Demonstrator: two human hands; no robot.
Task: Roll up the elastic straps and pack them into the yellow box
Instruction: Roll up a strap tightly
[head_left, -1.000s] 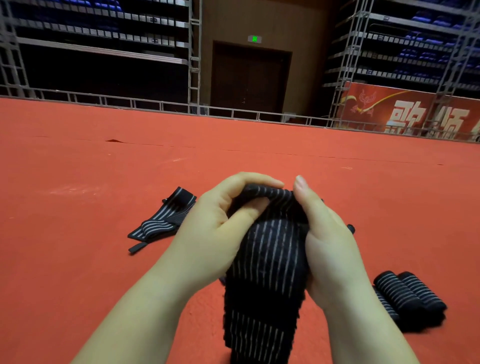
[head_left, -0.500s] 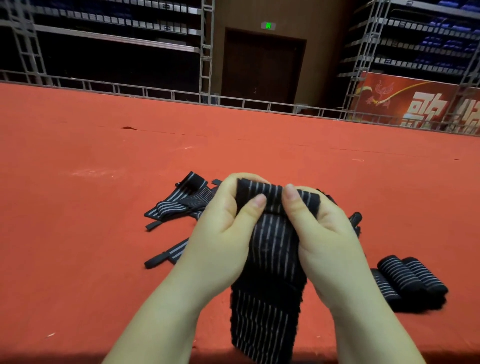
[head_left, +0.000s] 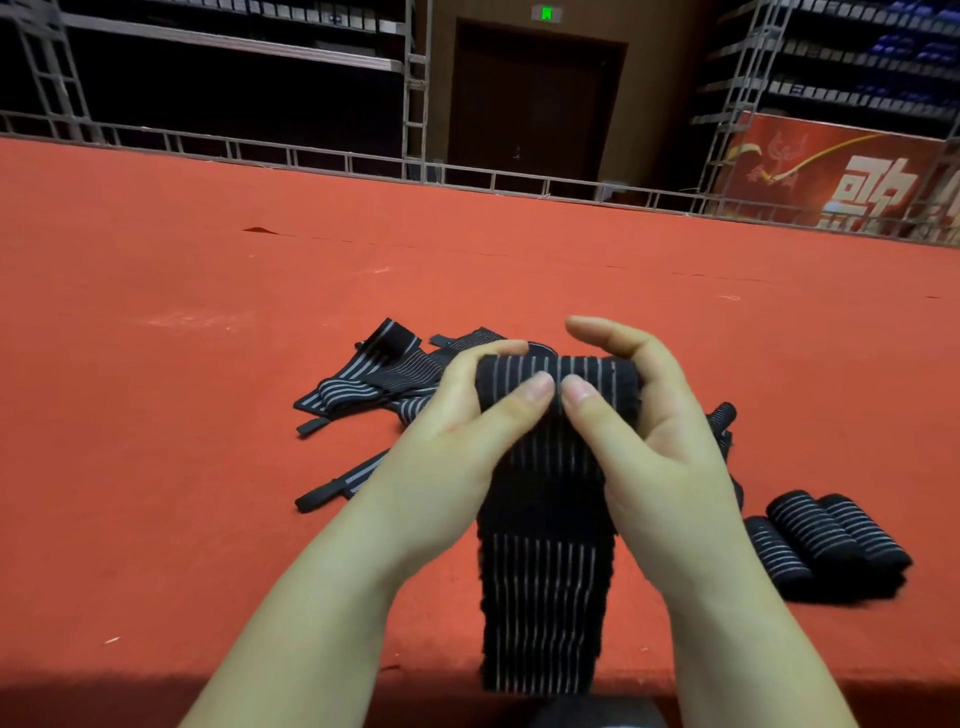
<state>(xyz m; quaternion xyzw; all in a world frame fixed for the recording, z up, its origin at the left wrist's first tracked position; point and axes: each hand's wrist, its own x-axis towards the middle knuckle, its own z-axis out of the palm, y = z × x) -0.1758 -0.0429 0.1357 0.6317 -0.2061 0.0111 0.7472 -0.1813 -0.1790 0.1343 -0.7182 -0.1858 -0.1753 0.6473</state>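
Note:
A black elastic strap with thin white stripes (head_left: 545, 582) hangs in front of me, its top end wound into a small roll. My left hand (head_left: 457, 447) grips the roll's left end, thumb pressed on its front. My right hand (head_left: 654, 447) holds the right end, thumb on the front and fingers arched over the top. Behind my hands a loose pile of unrolled straps (head_left: 379, 379) lies on the red carpet. Three finished rolls (head_left: 821, 540) lie side by side at the right. No yellow box is in view.
The red carpet (head_left: 182, 389) stretches far ahead to a low metal railing (head_left: 311, 156). Beyond it stand scaffolding, a dark door and a red banner (head_left: 831, 171). A dark shape (head_left: 597, 714) sits at the bottom edge under the hanging strap.
The roll at the strap's top has grown thicker and both thumbs have come together on its front. My view has tilted down, and more of the loose pile shows behind my hands.

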